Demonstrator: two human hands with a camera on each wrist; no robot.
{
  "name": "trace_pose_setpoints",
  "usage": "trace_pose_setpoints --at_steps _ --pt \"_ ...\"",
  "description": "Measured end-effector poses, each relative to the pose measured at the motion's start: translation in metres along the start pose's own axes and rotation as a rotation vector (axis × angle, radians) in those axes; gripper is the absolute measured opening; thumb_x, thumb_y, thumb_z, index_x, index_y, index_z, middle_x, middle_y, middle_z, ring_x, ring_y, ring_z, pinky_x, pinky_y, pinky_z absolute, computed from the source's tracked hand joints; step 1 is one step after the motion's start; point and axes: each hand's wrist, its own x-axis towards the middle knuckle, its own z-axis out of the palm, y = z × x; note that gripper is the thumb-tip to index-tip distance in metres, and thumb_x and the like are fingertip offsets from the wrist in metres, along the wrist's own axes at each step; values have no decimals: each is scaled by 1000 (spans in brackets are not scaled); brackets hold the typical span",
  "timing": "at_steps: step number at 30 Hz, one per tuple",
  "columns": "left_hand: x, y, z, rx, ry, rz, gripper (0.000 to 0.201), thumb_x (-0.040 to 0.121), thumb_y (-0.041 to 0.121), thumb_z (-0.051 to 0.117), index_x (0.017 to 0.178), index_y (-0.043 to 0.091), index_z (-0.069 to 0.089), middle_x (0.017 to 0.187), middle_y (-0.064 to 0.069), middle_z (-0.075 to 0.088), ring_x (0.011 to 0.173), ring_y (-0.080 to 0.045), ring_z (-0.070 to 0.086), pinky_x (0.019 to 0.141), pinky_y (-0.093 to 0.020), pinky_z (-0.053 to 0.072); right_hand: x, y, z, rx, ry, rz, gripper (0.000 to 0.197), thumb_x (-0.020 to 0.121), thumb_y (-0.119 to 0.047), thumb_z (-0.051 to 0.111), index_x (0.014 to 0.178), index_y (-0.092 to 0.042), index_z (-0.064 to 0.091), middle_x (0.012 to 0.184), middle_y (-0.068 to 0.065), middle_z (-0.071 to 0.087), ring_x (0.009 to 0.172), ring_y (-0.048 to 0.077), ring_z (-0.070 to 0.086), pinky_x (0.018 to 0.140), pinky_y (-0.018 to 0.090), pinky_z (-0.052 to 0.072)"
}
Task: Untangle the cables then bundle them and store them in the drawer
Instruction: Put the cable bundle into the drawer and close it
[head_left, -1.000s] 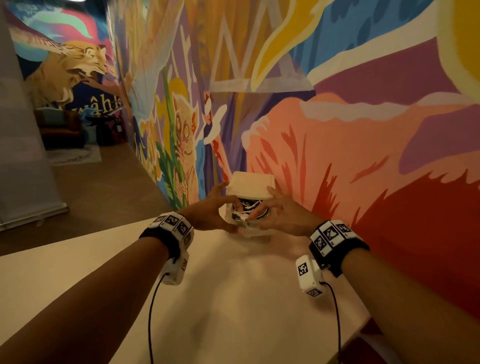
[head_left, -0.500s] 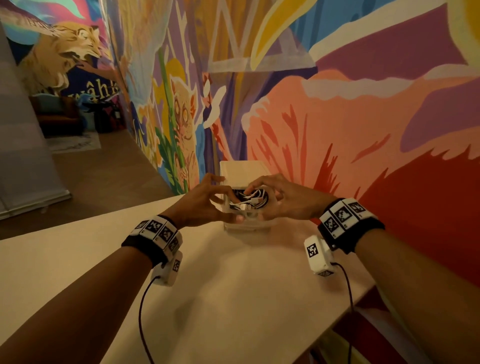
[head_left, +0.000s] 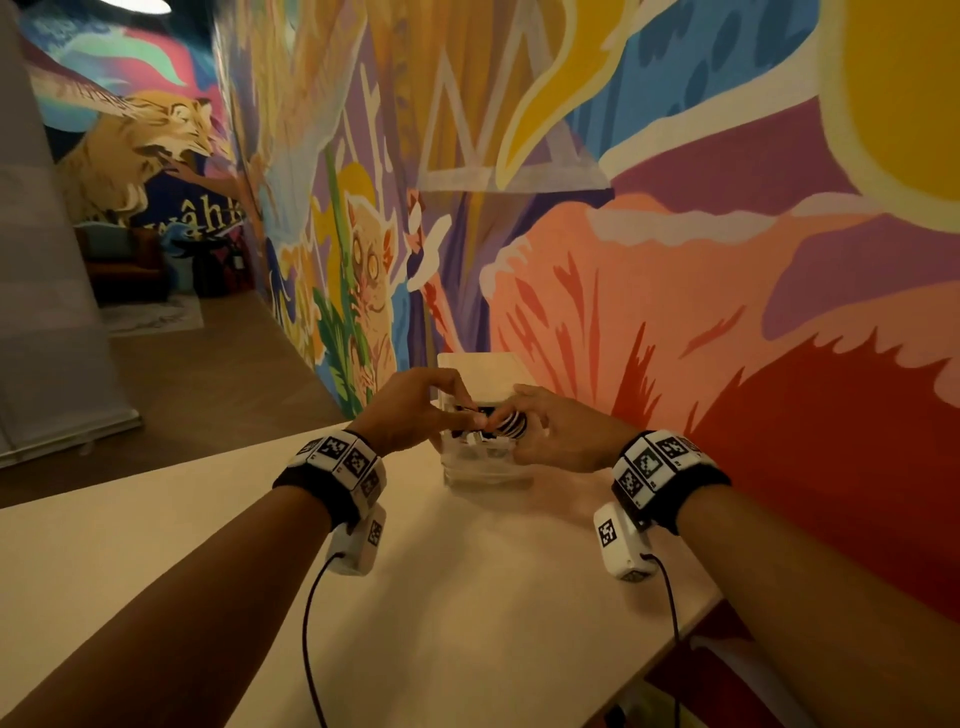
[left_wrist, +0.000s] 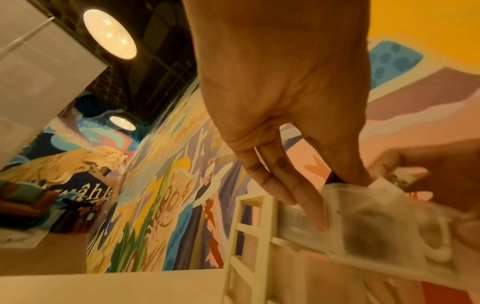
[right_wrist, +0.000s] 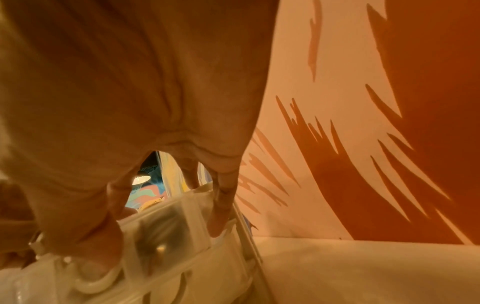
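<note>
A small white drawer unit (head_left: 480, 369) stands on the table against the mural wall. Its translucent top drawer (head_left: 485, 467) is pulled out toward me. A black-and-white cable bundle (head_left: 511, 425) lies in the drawer's open top between my hands. My left hand (head_left: 470, 423) holds the drawer's left wall, thumb at the rim and fingers (left_wrist: 311, 216) down the outside. My right hand (head_left: 535, 423) arches over the bundle. Its thumb (right_wrist: 103, 253) lies on the drawer front above the ring pull (right_wrist: 91, 283). Its other fingers reach down the right side. Through the drawer wall (left_wrist: 376, 216) the bundle shows as a dark blur.
The beige table (head_left: 467, 623) runs toward me, its right edge close to the painted wall (head_left: 727, 312). Wrist camera cords hang under both forearms. Far left, the floor leads to a sofa (head_left: 124, 260).
My hands have drawn closer together over the drawer, and the bundle sits lower in it, with less of it showing. My head view has shifted slightly.
</note>
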Motion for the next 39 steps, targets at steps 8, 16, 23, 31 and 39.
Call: trace_pose_setpoints --at_steps 8,16,23,31,39 --pt "13 -7 13 134 -26 -1 11 89 36 85 96 27 85 123 6 73 112 -14 66 99 -40 52 -3 14 4 152 14 -128 45 96 -7 76 132 -30 62 138 -5 58 127 -4 52 102 20 41" --pt "25 1 15 123 -73 -25 11 84 30 91 91 33 83 111 8 75 97 -9 68 84 -36 58 5 17 7 -139 -42 -51 50 100 -22 67 139 -54 64 174 -7 20 156 23 32 124 37 30" --pt "19 -2 9 159 -271 6 12 95 31 81 106 30 80 133 7 57 115 -16 64 82 -28 58 6 28 9 -405 8 -131 38 102 -35 63 138 -49 63 170 -12 23 120 22 60 93 25 42" --pt "20 13 5 412 -229 15 16 96 26 77 109 35 72 139 3 62 123 -21 59 97 -32 42 14 34 7 -301 29 -118 56 106 -27 66 154 -44 44 166 -15 27 100 13 60 86 24 45" --pt "15 19 -21 377 -378 -51 18 92 28 83 110 30 81 155 11 54 87 14 53 104 -29 43 12 37 6 -217 45 -163 34 106 -31 66 135 -46 61 154 -16 38 101 -3 54 78 9 36"
